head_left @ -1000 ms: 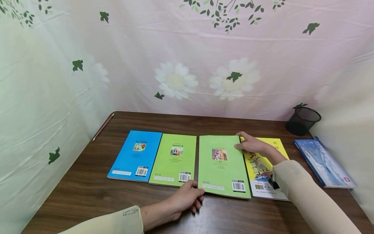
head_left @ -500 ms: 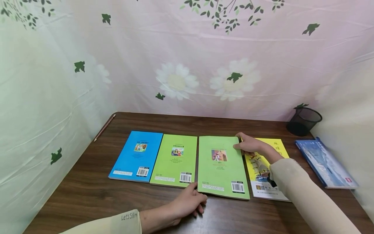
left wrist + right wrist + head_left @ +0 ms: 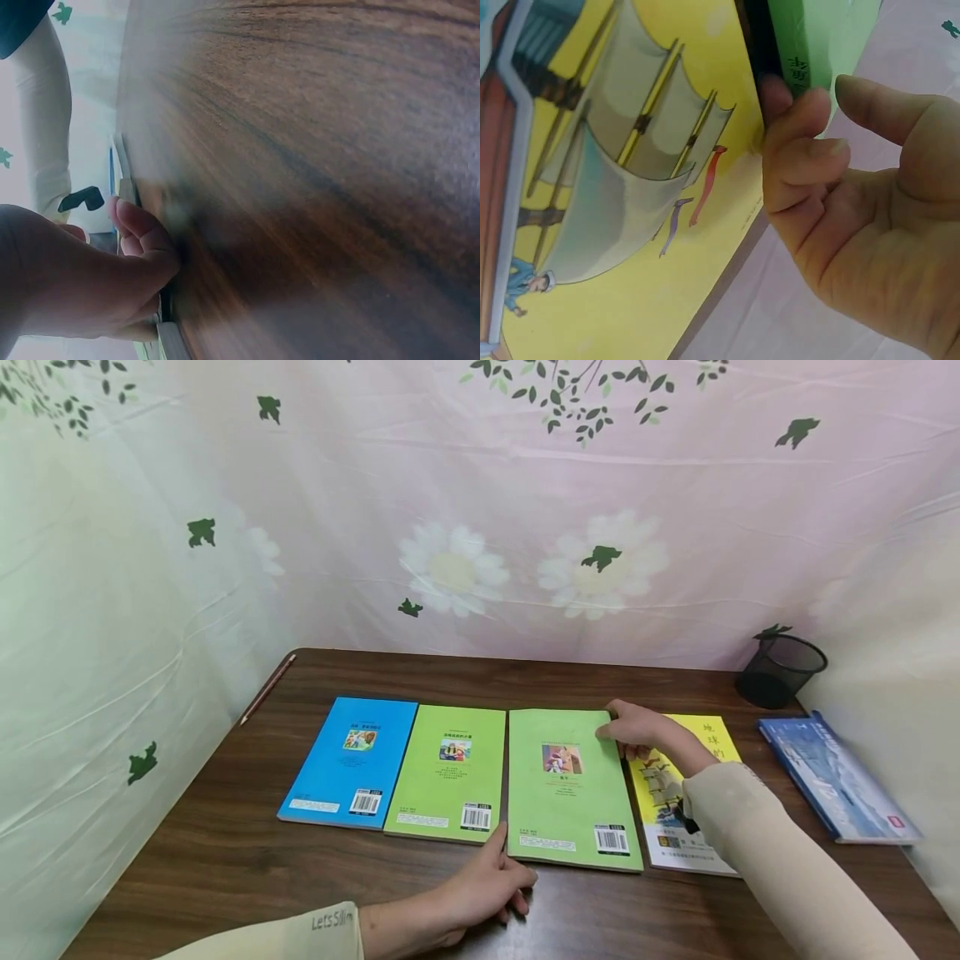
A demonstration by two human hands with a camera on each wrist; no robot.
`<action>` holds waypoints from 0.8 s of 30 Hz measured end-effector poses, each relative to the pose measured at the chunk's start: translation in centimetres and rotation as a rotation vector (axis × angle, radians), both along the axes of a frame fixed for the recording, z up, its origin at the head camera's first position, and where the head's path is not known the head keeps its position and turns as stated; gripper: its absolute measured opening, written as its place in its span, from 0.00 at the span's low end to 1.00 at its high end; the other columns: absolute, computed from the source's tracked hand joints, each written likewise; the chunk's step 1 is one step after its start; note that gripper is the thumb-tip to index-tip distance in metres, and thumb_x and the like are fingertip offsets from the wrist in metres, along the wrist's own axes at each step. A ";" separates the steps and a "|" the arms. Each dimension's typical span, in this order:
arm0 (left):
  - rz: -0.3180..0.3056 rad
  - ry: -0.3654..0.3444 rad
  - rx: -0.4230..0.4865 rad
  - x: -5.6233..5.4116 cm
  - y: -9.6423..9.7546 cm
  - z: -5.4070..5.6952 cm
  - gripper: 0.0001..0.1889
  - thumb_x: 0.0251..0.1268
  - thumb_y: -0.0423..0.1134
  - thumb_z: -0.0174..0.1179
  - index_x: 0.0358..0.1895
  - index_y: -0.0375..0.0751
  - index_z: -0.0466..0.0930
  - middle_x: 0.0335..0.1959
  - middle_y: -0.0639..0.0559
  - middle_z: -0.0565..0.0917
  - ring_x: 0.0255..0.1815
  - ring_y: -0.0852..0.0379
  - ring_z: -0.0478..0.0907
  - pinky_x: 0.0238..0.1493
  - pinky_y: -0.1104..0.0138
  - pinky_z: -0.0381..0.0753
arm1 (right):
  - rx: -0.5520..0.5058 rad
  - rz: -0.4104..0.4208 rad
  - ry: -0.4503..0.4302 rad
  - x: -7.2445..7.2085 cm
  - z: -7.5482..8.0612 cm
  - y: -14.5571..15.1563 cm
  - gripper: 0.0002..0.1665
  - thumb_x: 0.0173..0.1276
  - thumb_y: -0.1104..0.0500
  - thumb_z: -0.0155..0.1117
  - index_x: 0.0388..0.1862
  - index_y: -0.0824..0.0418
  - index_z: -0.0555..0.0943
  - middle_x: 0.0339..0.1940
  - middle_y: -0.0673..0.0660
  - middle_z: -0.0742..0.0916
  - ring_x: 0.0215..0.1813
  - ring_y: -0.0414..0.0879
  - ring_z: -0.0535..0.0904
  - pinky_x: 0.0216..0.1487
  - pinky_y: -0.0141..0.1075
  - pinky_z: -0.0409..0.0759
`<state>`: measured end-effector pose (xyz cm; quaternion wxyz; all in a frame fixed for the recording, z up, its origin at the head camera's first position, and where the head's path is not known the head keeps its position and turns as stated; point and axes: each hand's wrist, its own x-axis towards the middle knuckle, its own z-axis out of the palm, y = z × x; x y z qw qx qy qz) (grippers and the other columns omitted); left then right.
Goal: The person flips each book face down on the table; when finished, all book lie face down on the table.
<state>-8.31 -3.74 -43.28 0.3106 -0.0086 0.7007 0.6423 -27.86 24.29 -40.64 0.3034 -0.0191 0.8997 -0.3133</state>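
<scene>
We see the light green book [image 3: 562,810] on the table [image 3: 247,877], 3rd from the left in a row of 4, between a lime book [image 3: 450,789] and a yellow book [image 3: 663,789]. The right hand [image 3: 643,731] pinches its far right corner; the left hand [image 3: 483,881] has 1 digit straight at the near left corner, others bent, but we cannot tell whether it grips. Hands at opposite corners, we judge, steady the book against turning. Its smooth cover bears a small coloured picture and, near right, a barcode.

The paler green book [image 3: 573,797] lies barcode side up on the table [image 3: 217,835].
</scene>
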 end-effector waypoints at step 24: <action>-0.067 -0.106 0.086 -0.5 -1.0 1.1 0.20 0.68 0.36 0.56 0.61 0.36 0.70 0.33 0.47 0.82 0.24 0.60 0.76 0.24 0.72 0.74 | 0.059 0.046 0.150 0.4 -0.2 1.0 0.45 0.74 0.48 0.60 0.78 0.70 0.54 0.14 0.49 0.69 0.19 0.43 0.62 0.23 0.36 0.64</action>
